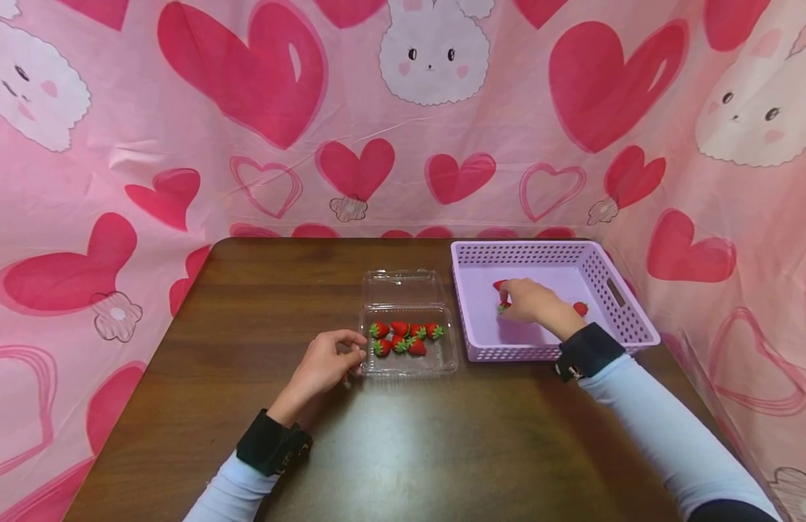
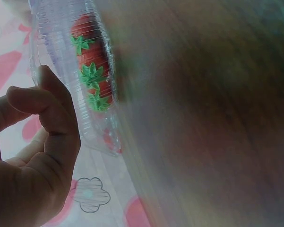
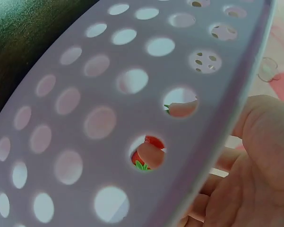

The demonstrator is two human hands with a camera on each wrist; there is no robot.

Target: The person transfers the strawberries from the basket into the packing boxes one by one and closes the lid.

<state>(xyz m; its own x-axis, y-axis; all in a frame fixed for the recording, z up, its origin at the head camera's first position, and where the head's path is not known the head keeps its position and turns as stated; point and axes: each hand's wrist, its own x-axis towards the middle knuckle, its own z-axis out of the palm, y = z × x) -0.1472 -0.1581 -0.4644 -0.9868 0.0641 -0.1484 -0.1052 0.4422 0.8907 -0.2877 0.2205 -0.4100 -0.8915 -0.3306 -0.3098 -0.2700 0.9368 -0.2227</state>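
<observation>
Seven strawberries point(image 1: 399, 328) lie in the clear plastic box point(image 1: 450, 359) at the middle of the brown table point(image 1: 246, 290): four in the far row, three in the near row, set close together towards the far side. The box's lid point(image 1: 404, 288) is folded back on the far side, away from the person. Left hand point(image 1: 327, 359) at the box's left edge: fingers loosely bent, a fingertip against the clear rim, thumb apart from that fingertip, no strawberry held. To the right, just beside the box, stands a lilac basket point(image 1: 553, 255) with perforated walls. Right hand point(image 1: 530, 301) reaches into it, palm down, fingers bent toward the basket floor. A leafy strawberry point(image 1: 504, 308) sits at its fingertips; a second red strawberry point(image 1: 499, 284) shows just beyond them. Through the wall holes, the right wrist view shows fingers against red fruit and green leaf; whether they pinch it cannot be told. A third strawberry point(image 1: 580, 309) lies apart in the basket, right of the hand. Black bands point(image 1: 262, 442) on both wrists, pale blue sleeves point(image 1: 670, 428). Pink cloth point(image 1: 403, 123) printed with hearts and rabbits hangs behind the table.
</observation>
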